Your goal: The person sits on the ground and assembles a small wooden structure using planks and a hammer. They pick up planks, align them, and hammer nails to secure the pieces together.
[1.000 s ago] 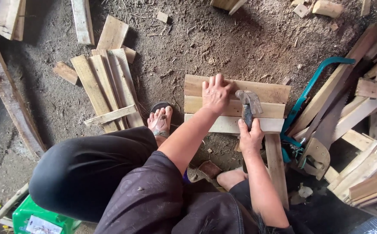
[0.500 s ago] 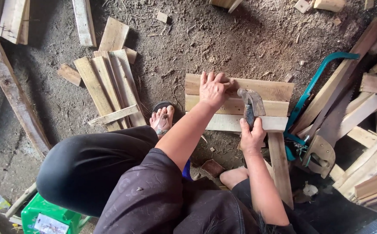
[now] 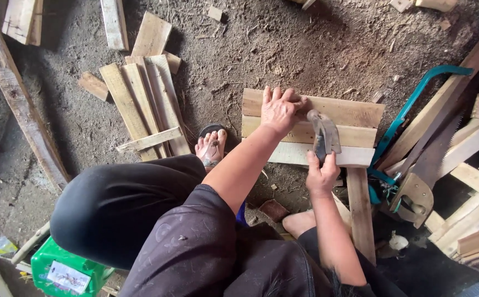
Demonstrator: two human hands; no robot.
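Three pale wooden planks (image 3: pixel 349 113) lie side by side on the dirt floor, across a longer batten (image 3: pixel 360 214). My left hand (image 3: pixel 279 109) presses flat on the upper planks, fingers together near the hammer head. My right hand (image 3: pixel 321 175) is closed around the handle of a claw hammer (image 3: pixel 324 132), whose metal head rests low over the middle plank, just right of my left fingers. Whether a nail sits under the fingers cannot be seen.
A handsaw with a wooden handle (image 3: pixel 422 181) and a teal-framed bow saw (image 3: pixel 410 104) lie right of the planks, beside stacked timber (image 3: pixel 470 220). More boards (image 3: pixel 140 104) lie at left. My sandalled foot (image 3: pixel 211 146) rests by the planks. A green box (image 3: pixel 66 269) sits bottom left.
The hammer head has come down closer to the planks beside my left fingers. My left hand stays pressed on the planks.
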